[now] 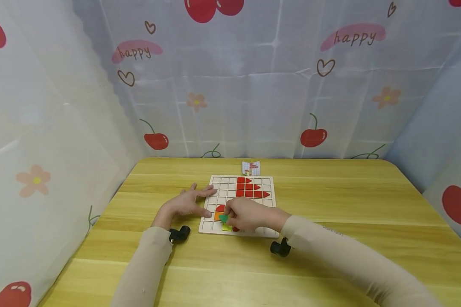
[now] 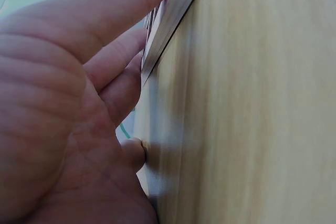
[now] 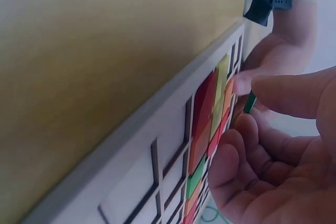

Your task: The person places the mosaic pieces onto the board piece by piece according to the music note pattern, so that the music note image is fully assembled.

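Observation:
A light wooden grid board (image 1: 202, 232) lies on the table with coloured flat pieces in its squares. Over its lower left part, my right hand (image 1: 247, 214) pinches a green piece with a rounded edge (image 1: 223, 218) between thumb and fingers. In the right wrist view the green piece (image 3: 250, 103) appears edge-on at the thumb tip. My left hand (image 1: 185, 203) rests with spread fingers along the board's left edge. Near the held piece sit an orange piece (image 1: 217, 216), a red rounded piece (image 1: 220, 208) and a yellow-green piece (image 1: 227, 227).
Three rows of red pieces with pointed right ends (image 1: 249, 194) fill the upper right squares. Behind the board lies a small card printed with a coloured grid pattern (image 1: 251, 169). A printed curtain (image 1: 230, 119) stands behind the wooden table (image 1: 338, 187).

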A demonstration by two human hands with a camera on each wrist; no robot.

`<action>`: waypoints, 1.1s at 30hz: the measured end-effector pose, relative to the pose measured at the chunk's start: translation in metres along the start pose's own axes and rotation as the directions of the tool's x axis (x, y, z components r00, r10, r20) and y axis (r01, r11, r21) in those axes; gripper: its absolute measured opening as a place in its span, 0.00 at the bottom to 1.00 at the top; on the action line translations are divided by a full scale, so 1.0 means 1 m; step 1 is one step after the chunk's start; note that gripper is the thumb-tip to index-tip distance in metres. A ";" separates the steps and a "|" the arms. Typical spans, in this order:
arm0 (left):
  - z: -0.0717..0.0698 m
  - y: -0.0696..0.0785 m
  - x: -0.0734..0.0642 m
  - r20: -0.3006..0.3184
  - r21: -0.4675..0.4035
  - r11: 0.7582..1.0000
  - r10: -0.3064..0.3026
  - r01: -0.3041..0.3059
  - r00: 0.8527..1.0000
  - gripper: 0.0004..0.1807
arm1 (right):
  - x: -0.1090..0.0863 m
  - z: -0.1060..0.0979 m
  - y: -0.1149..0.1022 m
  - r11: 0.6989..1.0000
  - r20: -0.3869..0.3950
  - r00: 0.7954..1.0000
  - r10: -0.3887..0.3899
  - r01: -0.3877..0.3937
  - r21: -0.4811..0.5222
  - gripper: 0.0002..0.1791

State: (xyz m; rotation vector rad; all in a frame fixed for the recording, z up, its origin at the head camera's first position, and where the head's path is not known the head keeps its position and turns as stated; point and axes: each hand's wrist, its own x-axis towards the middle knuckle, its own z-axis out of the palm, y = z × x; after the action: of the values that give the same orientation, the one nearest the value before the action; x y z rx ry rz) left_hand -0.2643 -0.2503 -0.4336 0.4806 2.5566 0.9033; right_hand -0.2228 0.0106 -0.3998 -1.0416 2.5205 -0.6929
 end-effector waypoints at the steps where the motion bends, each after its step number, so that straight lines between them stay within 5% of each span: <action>1: 0.000 0.000 0.000 0.002 0.002 1.000 0.003 -0.003 1.000 0.48 | 0.001 0.002 -0.001 1.000 -0.002 1.000 -0.004 0.004 -0.012 0.09; 23: 0.000 0.002 -0.001 -0.003 0.019 1.000 0.004 -0.004 1.000 0.48 | 0.008 0.030 -0.015 0.977 -0.082 0.997 -0.016 -0.002 -0.215 0.07; 33: 0.000 -0.001 -0.001 0.000 0.014 1.000 -0.005 0.005 1.000 0.48 | 0.005 0.025 -0.018 0.979 -0.073 0.997 -0.013 -0.002 -0.206 0.03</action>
State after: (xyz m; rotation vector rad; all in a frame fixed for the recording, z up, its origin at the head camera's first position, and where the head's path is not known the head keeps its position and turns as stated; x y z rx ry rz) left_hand -0.2638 -0.2515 -0.4336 0.4777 2.5653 0.8837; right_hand -0.2044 -0.0119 -0.4116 -1.1096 2.6997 -0.4876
